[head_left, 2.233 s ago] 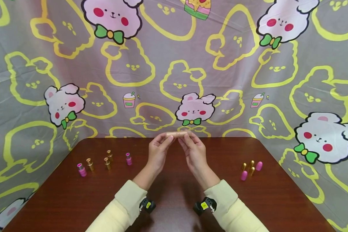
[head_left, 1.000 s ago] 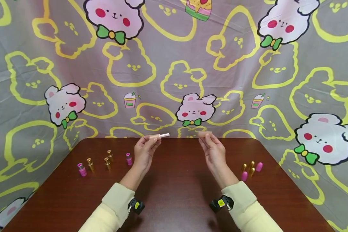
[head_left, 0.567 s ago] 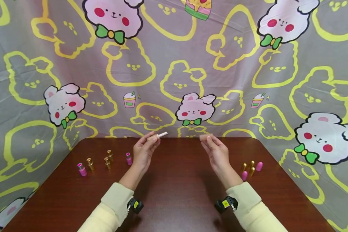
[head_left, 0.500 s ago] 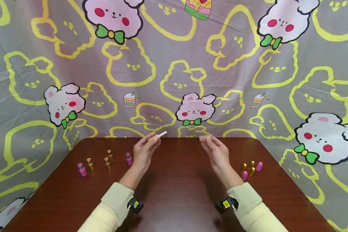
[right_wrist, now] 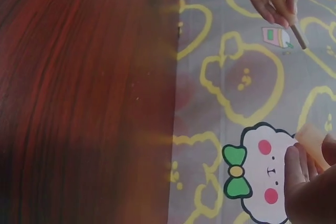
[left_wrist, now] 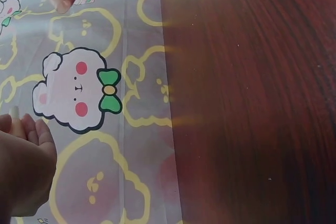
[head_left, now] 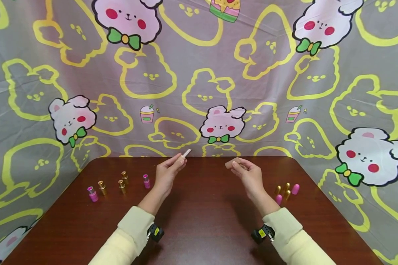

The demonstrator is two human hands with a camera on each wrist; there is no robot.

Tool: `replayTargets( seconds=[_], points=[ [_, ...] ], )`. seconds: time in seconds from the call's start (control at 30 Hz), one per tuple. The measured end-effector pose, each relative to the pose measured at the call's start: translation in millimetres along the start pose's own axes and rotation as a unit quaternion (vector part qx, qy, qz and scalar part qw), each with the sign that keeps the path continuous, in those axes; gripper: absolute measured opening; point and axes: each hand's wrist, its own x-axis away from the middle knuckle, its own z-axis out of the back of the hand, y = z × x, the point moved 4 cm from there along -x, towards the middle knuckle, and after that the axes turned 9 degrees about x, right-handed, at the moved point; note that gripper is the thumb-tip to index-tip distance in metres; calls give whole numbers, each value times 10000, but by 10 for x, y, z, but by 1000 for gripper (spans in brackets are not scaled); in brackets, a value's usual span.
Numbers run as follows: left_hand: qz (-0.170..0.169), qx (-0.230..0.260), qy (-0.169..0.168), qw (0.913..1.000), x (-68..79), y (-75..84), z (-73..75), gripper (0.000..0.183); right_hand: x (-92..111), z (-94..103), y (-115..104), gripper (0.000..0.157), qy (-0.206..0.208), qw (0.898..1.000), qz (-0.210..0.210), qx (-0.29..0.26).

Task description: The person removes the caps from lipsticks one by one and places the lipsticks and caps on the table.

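Observation:
My left hand (head_left: 167, 175) pinches a slim beige cosmetic tube (right_wrist: 282, 6), mostly covered by the fingers in the head view. A thin pale stem (head_left: 187, 153) sticks out of it, tilted up and to the right. Across from it, my right hand (head_left: 250, 176) holds a beige cap (head_left: 231, 163) between thumb and fingers, and the cap's far end points left. Both hands are raised over the back of the table, with a gap between stem and cap. The right wrist view shows the cap (right_wrist: 312, 145) beside the fingers.
On the left of the brown table (head_left: 202, 213) stand gold lipstick bases (head_left: 122, 186) and pink lipstick bases (head_left: 92, 194). On the right stand gold caps (head_left: 287, 194) and pink caps (head_left: 295, 189). A patterned curtain (head_left: 185, 55) hangs around the table.
At first the hands were together on one closed beige tube. They drew apart, baring the stem. Lately the stem has tilted more upright, and the cap has turned, its far end dipping.

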Motion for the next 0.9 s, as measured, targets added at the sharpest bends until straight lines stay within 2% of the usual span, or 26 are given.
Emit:
replayTargets(
  seconds=[0.13,0.23,0.37,0.43,0.57,0.67,0.9],
  points=[
    [144,-235,-128,9995,2,-44,-1,36,-21,20,38,28,6,9934,160,1132],
    [225,-432,-190,9986,1,-78,7,34,-28,29,59,25,-15,9781,382,2047],
    [264,-713,-197,9969,-1,-116,27,32,-27,27,58,15,-140,9552,797,2846],
    [284,-797,-189,9962,3,-128,31,30,-29,29,60,9,-229,9486,930,3015],
    [319,-1037,-177,9939,8,-145,37,28,-36,34,74,5,-358,9440,1047,3107],
    [352,-1317,-150,9905,7,-159,45,27,-46,39,90,7,-391,9407,1097,3185],
    [545,-1874,-105,9807,4,-213,74,25,-33,37,105,5,-387,9262,1321,3510]
  ],
)
